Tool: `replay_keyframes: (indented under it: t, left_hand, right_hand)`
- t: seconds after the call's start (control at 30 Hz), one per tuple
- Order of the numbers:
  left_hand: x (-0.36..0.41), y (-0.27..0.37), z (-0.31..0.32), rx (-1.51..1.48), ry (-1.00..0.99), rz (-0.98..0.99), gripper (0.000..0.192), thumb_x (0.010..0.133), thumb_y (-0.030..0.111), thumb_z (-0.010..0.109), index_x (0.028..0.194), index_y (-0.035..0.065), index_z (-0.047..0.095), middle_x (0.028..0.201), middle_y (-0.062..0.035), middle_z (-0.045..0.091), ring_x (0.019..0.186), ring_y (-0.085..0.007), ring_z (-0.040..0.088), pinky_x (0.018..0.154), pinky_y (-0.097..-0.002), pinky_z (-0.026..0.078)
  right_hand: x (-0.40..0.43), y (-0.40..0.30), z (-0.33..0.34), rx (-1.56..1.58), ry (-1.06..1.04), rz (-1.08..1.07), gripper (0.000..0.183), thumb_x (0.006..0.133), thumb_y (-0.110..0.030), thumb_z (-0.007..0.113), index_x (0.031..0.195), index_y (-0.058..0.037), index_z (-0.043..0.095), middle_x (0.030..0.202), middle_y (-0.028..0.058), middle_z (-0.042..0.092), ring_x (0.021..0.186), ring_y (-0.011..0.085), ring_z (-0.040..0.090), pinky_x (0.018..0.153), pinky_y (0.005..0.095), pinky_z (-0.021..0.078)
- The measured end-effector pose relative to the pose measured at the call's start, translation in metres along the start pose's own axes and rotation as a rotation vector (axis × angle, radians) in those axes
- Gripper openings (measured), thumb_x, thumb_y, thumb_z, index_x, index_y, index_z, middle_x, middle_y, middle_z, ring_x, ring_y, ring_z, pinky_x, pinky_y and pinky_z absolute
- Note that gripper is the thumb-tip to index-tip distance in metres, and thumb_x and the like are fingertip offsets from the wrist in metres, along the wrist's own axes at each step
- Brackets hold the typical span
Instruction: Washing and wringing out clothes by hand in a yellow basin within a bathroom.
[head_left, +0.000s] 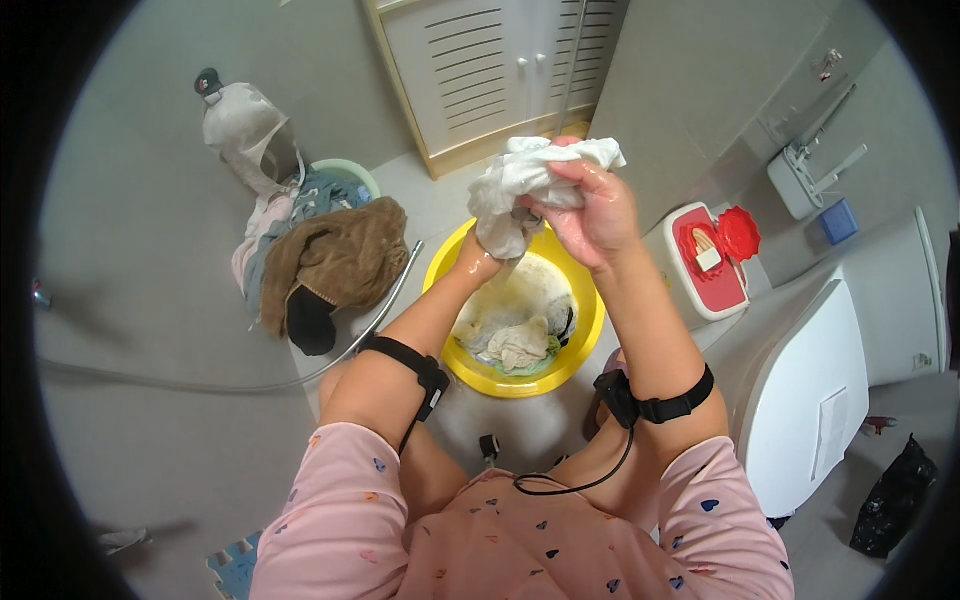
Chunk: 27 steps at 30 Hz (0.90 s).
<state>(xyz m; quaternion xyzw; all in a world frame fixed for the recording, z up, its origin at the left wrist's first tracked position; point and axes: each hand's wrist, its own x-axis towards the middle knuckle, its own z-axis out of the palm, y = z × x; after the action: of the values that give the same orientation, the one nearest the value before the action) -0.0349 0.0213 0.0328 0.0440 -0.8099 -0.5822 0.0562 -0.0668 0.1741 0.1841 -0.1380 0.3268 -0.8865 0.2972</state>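
A wet white cloth (517, 180) is bunched between my two hands above a yellow plastic basin (525, 388). My right hand (596, 214) grips the cloth at its right side, thumb across the top. Most of my left hand (481, 256) is hidden beneath the cloth's lower left folds, and it holds the cloth from below. Water shines on both wrists. In the basin, cloudy, foamy water (510, 289) surrounds soaked laundry: a cream cloth (521, 345), some pale green fabric (529, 367) and a grey and black piece (562, 319).
Brown fleece clothing (345, 255) and other garments heap over a pale green tub (349, 171) at left. A grey hose (225, 388) curves past them. A louvred cabinet (469, 82) stands ahead. To the right are a red-and-white bin (724, 292) and a toilet (810, 397).
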Motion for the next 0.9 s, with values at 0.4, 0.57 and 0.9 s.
replay_keyframes:
  t: [0.4,0.57,0.9]
  left_hand:
    - [0.003,0.063,-0.009,-0.487,0.317,-0.171,0.062,0.065,-0.013,0.057,0.121,0.01,0.042,0.113,-0.0084,0.052,0.103,-0.0203,0.053,0.082,-0.0305,0.046]
    - [0.003,0.081,-0.006,-0.455,0.333,-0.119,0.065,0.062,-0.016,0.048,0.121,0.0085,0.041,0.114,-0.0096,0.05,0.103,-0.0229,0.053,0.083,-0.0316,0.047]
    - [0.002,0.102,-0.007,-1.005,0.219,-0.173,0.062,0.067,-0.008,0.048,0.124,0.0064,0.032,0.114,-0.0157,0.048,0.106,-0.0289,0.051,0.087,-0.0406,0.046]
  right_hand:
    - [-0.001,-0.026,-0.101,-0.57,0.4,0.427,0.033,0.075,-0.012,0.065,0.105,-0.0077,0.052,0.11,0.0117,0.055,0.106,0.0276,0.052,0.084,0.0477,0.0454]
    - [-0.004,0.012,-0.103,-1.136,0.388,0.121,0.102,0.057,-0.01,0.08,0.136,-0.0028,0.016,0.124,0.0207,0.045,0.111,0.0305,0.049,0.091,0.045,0.0425]
    - [-0.002,0.075,-0.098,-1.539,0.194,-0.042,0.137,0.038,-0.038,0.089,0.142,-0.0138,0.005,0.142,0.014,0.025,0.131,0.0364,0.025,0.102,0.053,0.0267]
